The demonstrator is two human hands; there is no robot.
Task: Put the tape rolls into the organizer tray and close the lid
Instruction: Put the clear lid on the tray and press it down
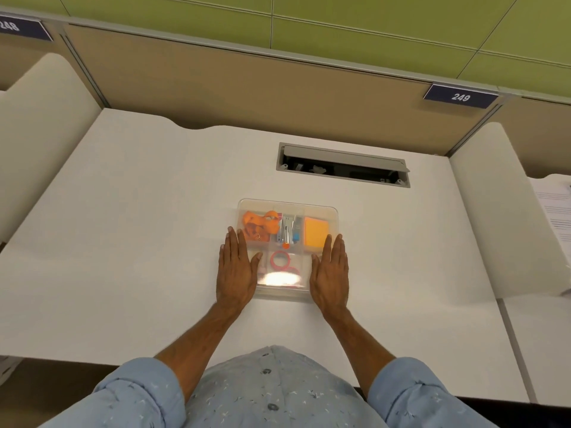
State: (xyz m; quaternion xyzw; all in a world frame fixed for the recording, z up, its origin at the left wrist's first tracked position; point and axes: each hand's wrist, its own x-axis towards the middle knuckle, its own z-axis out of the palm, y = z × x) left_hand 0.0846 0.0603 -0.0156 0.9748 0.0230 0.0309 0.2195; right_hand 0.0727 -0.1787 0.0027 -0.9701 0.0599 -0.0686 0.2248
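One clear tray (321, 208) sits on the white table (139, 211), near the person and about centre, with a clear lid lying over it; whether the lid is snapped shut cannot be told. Two hands rest on it: the left hand (234, 270) flat along the tray's left edge, the right hand (330, 273) flat along its right edge, the fingers (236, 242) of both stretched out straight and together, gripping nothing. Through the lid, two red tape rolls (280, 260) show in the near middle compartment, one just behind the other, the nearer one partly washed out by a bright glare. In the far row there are three lots: one orange strap (258, 225) bundled at the left, one stapler (287, 231) in the middle with a small blue item beside it, and one orange pad (315, 232) at the right. The table is plain white with a wavy far edge and one open cable slot (343, 165) set into it beyond the tray. Beige dividers (247, 88) stand at the far side, with two dark number plates (460, 96), reading 248 at far left and 249 at far right. White side panels flank the table, and printed paper (556, 214) lies at the right edge. Green wall panels (370, 13) rise behind. Two rolled blue sleeves (145, 393) show at the bottom.
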